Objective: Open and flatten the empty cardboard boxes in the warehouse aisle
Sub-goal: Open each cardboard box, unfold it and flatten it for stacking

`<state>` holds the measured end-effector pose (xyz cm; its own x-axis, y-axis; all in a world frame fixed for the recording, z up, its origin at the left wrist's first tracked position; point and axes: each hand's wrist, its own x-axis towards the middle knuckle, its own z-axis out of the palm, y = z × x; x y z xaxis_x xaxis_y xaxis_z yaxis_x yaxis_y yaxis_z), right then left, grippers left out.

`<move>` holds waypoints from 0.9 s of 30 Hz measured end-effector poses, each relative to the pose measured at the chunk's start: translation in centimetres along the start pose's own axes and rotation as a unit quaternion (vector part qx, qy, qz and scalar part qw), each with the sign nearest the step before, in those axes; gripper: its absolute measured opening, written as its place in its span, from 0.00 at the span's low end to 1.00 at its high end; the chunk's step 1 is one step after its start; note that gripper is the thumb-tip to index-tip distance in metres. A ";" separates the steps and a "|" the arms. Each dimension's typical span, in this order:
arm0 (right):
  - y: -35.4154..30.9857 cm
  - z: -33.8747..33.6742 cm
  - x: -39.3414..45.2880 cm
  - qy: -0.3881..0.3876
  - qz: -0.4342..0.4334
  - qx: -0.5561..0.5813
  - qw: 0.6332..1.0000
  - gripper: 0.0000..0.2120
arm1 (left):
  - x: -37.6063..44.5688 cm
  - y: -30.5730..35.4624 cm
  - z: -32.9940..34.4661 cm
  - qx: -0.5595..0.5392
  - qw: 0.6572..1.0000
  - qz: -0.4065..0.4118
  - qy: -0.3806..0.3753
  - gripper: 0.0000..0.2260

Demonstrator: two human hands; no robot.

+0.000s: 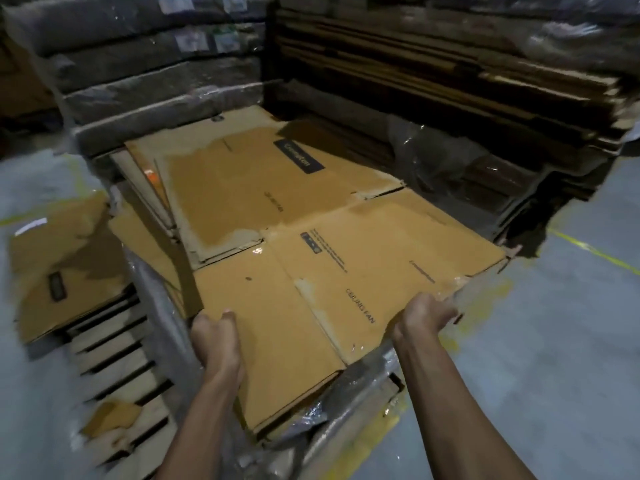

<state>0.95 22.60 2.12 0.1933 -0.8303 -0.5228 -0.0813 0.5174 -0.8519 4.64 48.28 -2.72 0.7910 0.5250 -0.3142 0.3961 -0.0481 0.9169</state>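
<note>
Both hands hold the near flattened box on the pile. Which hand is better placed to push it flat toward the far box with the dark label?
Probably the left hand: it grips the flattened box at its near-left edge, roughly below the far labelled box. The right hand grips the near-right edge, further off to the side.

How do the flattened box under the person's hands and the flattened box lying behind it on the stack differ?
The near box is gripped at its front edge by the left hand and right hand; the far box is untouched. The near box overlaps the far box's front edge. The far box carries a dark logo label, whereas the near box shows "CEILING FAN" lettering and a small symbol panel. Both are brown, flattened, with pale torn tape marks.
</note>
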 end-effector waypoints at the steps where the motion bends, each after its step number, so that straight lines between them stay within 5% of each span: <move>1: -0.4 0.9 -0.1 0.005 -0.008 0.005 1.000 0.28 | 0.4 0.2 0.4 -0.001 1.000 -0.001 0.009 0.27; 10: -3.6 9.2 2.3 -0.113 -0.058 -0.071 0.989 0.32 | 4.5 5.9 5.2 -0.023 1.000 0.000 0.016 0.17; 14: -3.3 12.6 4.1 -0.183 -0.072 -0.124 0.973 0.36 | 9.5 6.4 6.1 0.066 0.998 -0.005 0.011 0.36; 27: -0.4 18.4 7.3 -0.297 -0.148 -0.433 0.838 0.44 | 13.7 7.9 8.6 0.143 0.989 -0.036 0.031 0.39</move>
<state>20.45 20.11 -0.77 0.7617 -0.5135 -0.3951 -0.5735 -0.2505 -0.7800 22.67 47.76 -1.91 0.7286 0.5871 -0.3528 0.5734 -0.2411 0.7830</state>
